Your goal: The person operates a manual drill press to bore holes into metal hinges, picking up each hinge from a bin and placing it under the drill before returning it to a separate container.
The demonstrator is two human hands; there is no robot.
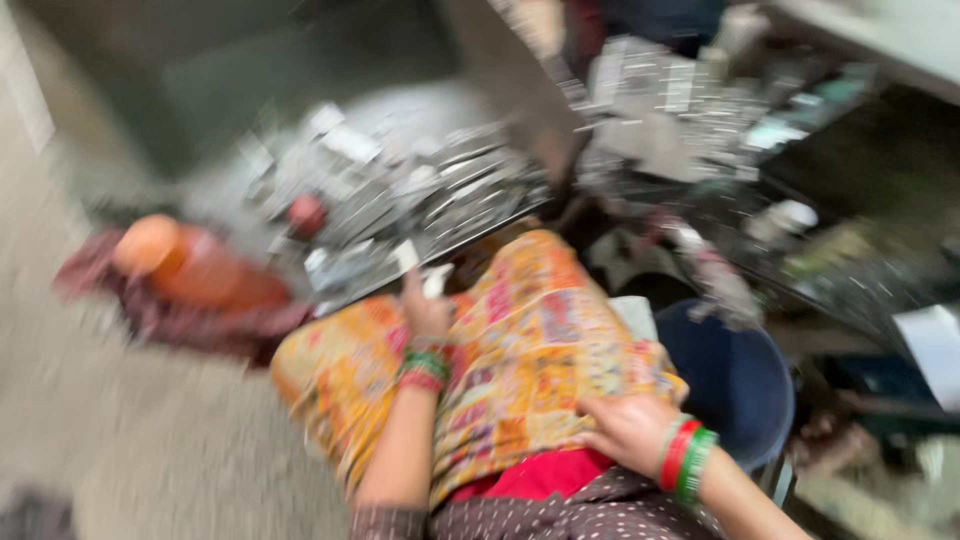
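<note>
Two hands are in my view: the left hand point(425, 312), its grip pinched on a small white flat piece point(436, 281), is raised over the lap, beside the heaped tray of silvery metal strips point(400, 200), while the right hand point(628, 430) rests flat and unclenched on the yellow patterned cloth point(520, 350). I judge one piece is being sorted; blur hides its shape, so setting it down calls for care.

Floor point(150, 440): pale speckled stone, lower left. Wall point(200, 70): grey-green, upper left, dim. Stool point(735, 385): dark blue, round, at right. Shelf edge point(880, 40): pale, upper right corner. View heavily blurred.
</note>
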